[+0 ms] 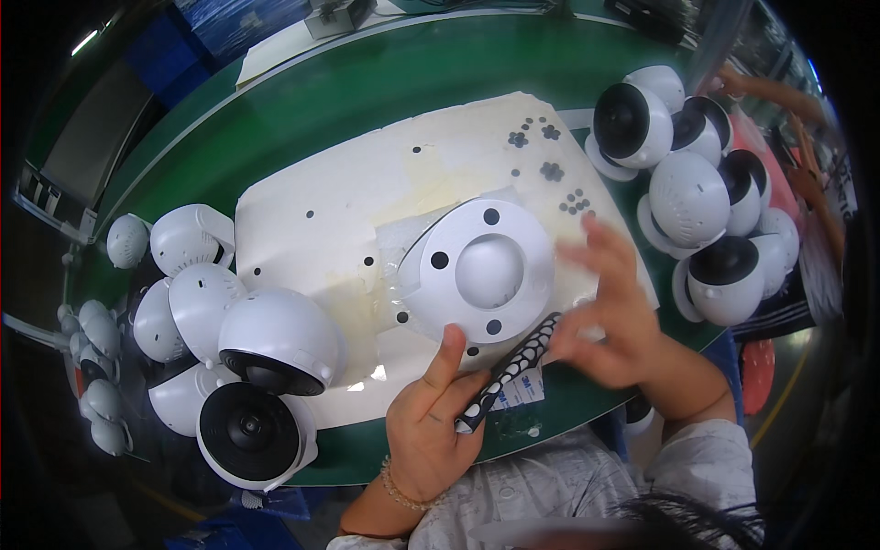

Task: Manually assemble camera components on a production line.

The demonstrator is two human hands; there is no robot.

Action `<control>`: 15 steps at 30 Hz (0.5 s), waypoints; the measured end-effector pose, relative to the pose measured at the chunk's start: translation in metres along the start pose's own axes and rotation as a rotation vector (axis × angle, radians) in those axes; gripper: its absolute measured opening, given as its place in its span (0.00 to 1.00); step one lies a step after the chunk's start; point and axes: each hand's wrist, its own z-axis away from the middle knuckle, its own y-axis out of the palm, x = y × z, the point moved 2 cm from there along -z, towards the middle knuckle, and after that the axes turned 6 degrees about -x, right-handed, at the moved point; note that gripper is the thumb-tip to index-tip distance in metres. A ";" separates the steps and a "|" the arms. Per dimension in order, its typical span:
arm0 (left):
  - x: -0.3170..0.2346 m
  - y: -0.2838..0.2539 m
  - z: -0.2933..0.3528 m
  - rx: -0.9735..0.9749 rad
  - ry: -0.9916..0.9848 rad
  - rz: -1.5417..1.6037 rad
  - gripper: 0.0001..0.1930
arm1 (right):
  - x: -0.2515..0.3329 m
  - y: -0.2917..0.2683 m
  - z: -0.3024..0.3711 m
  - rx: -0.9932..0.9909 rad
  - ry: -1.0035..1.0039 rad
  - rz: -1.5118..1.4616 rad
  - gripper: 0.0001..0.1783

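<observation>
In the middle lies a white round camera housing (543, 266), its flat ring-shaped base facing up. Three black round pads sit on that ring, around an opening where a smooth white dome shows. My left hand (431, 431) is closed around a rolled black strip of round stickers (500, 380) with many white spots, just in front of the housing. Its raised finger reaches the housing's near rim. To the right of the housing is my right hand (610, 321), smeared by motion, its thumb side close to the strip's far end. Whether it pinches anything is hidden by blur.
A cream board (321, 247) with scattered black dots lies on the green table (339, 101). Several white camera units (275, 335) crowd the left, and several more (687, 197) stand at the right. A person's arm (779, 96) shows at the far right.
</observation>
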 end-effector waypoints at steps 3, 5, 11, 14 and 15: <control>0.000 0.001 0.000 0.005 0.003 -0.010 0.15 | -0.013 0.002 -0.005 -0.039 0.293 -0.110 0.05; -0.001 0.001 0.000 0.003 0.010 -0.009 0.15 | -0.015 0.006 -0.007 -0.045 0.366 -0.166 0.05; -0.001 0.001 0.000 0.006 0.017 -0.033 0.14 | -0.014 0.008 -0.009 -0.022 0.388 -0.170 0.06; -0.001 0.001 0.001 0.006 0.004 -0.024 0.14 | -0.013 0.008 -0.010 0.020 0.382 -0.138 0.02; -0.001 0.001 0.001 0.009 -0.003 -0.019 0.14 | -0.013 0.007 -0.009 0.020 0.382 -0.138 0.02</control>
